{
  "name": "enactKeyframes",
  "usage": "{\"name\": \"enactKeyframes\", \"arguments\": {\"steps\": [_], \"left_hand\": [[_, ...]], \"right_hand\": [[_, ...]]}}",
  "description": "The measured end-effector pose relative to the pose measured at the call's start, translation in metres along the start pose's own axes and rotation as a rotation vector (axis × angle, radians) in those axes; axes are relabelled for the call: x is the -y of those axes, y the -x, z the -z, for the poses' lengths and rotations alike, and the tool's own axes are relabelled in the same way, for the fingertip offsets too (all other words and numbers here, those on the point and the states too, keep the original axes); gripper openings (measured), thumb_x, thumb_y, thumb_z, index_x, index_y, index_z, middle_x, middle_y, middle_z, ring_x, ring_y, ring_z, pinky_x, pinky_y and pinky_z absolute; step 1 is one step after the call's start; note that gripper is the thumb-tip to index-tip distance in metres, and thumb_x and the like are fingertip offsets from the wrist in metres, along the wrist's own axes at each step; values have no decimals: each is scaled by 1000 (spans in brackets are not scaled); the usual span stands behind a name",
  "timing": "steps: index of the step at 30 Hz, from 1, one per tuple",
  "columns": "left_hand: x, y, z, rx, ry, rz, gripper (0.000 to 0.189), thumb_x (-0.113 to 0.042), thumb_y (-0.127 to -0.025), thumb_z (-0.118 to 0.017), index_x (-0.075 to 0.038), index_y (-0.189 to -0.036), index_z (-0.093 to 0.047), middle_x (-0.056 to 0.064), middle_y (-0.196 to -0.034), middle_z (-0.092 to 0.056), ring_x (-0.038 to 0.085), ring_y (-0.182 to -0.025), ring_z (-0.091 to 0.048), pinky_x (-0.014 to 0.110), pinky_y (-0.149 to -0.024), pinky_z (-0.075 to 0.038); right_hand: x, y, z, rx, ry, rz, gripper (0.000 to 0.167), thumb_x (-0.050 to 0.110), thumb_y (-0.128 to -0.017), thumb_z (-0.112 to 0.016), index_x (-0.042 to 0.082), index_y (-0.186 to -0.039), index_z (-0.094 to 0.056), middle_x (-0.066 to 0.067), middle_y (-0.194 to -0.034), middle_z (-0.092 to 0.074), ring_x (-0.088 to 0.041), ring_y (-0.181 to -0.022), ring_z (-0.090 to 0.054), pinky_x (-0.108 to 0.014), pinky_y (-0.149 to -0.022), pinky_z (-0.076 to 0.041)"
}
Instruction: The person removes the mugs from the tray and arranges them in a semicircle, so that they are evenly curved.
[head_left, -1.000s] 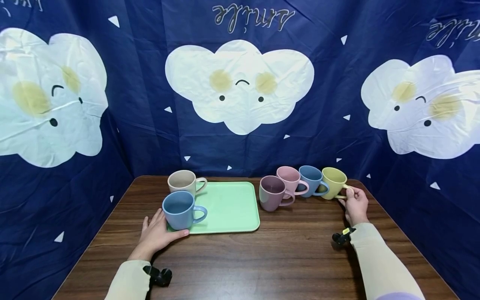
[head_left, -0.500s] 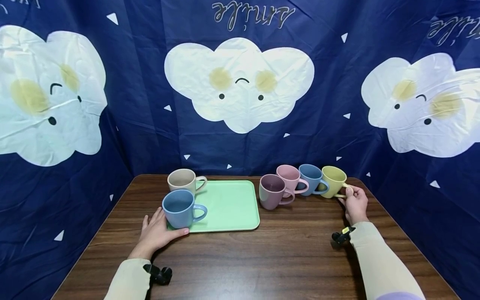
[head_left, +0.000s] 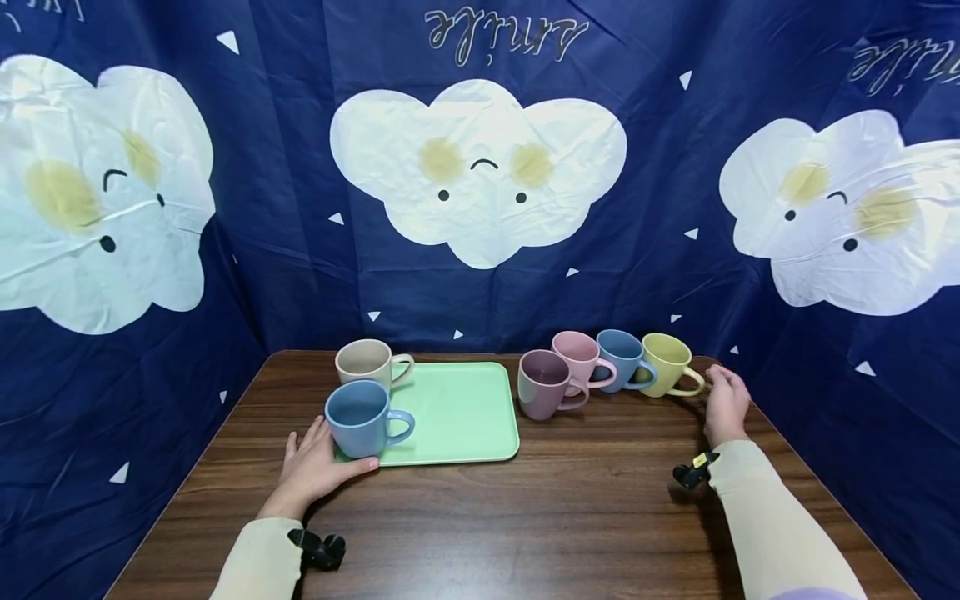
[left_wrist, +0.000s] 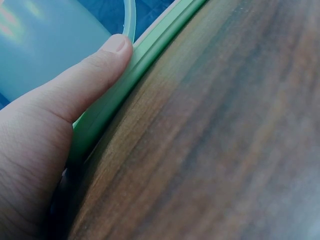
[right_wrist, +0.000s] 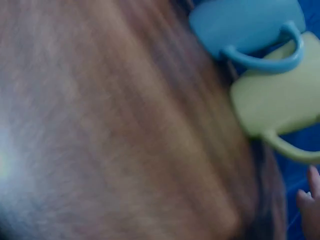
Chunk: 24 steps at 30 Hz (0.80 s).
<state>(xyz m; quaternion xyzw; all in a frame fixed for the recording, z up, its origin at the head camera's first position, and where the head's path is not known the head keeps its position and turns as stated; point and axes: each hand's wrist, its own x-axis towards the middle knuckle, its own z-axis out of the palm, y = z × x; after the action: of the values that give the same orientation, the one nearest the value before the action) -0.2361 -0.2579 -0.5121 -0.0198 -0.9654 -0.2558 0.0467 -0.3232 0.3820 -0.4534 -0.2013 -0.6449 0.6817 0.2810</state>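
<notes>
The left hand (head_left: 307, 471) is laid at the tray's near left corner, thumb along the rim, fingers spread and straight; whether the near blue mug (head_left: 356, 429) is touched cannot be told. The tray is probably best steadied by light thumb pressure, with the mug left unnudged. Behind that mug, the beige mug (head_left: 360, 360) is stood upright on the tray (head_left: 465, 417), whose right part is left bare. Beyond the tray, the purple mug (head_left: 540, 396), pink mug (head_left: 576, 350), far blue mug (head_left: 618, 348) and yellow mug (head_left: 663, 379) are set upright on the table (head_left: 540, 508). No contents are seen in any mug. By the yellow handle, the right hand (head_left: 727, 404) is held just apart, fingertips separated, nothing gripped; contact there should be kept gentle, lest a push be passed along the close row.
</notes>
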Motion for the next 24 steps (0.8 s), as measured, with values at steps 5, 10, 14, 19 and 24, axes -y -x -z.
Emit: {"name": "enactKeyframes", "arguments": {"steps": [5, 10, 14, 19, 24], "left_hand": [[-1, 0, 0, -1, -2, -2, 128, -76, -71, -74, 5, -157, -23, 31, -160, -25, 52, -148, -16, 75, -112, 1], [-2, 0, 2, 3, 5, 2, 128, -74, -72, -74, 5, -158, -22, 32, -160, -24, 53, -148, -15, 76, -112, 2], [-2, 0, 4, 9, 3, 5, 128, -74, -72, -74, 4, -158, -21, 32, -161, -23, 53, -148, -15, 77, -112, 2], [1, -1, 2, 15, -2, 6, 130, -76, -71, -73, 5, -158, -20, 33, -160, -22, 53, -148, -14, 77, -111, 2], [3, -1, 0, 11, -1, 1, 130, -77, -71, -73, 5, -158, -21, 33, -160, -22, 53, -148, -15, 77, -111, 2]], "right_hand": [[32, 1, -18, -114, 35, 158, 18, 19, -100, -58, 11, -113, -67, 18, -99, -58, -6, -112, -52, -19, -101, -37], [61, 12, -51, -73, -38, 270, 14, 10, -98, -60, 10, -108, -70, 13, -98, -64, -2, -99, -55, -20, -93, -41], [85, 34, -80, 43, -90, 341, 20, 3, -98, -58, -2, -114, -68, -4, -108, -68, -4, -98, -57, -21, -94, -43], [98, 58, -106, 143, -27, 419, 27, 5, -100, -56, -9, -121, -64, -20, -121, -65, -4, -102, -56, -22, -97, -43], [96, 60, -109, 192, 100, 455, 31, 12, -101, -57, -5, -127, -62, -19, -126, -64, -10, -108, -56, -23, -97, -44]]}}
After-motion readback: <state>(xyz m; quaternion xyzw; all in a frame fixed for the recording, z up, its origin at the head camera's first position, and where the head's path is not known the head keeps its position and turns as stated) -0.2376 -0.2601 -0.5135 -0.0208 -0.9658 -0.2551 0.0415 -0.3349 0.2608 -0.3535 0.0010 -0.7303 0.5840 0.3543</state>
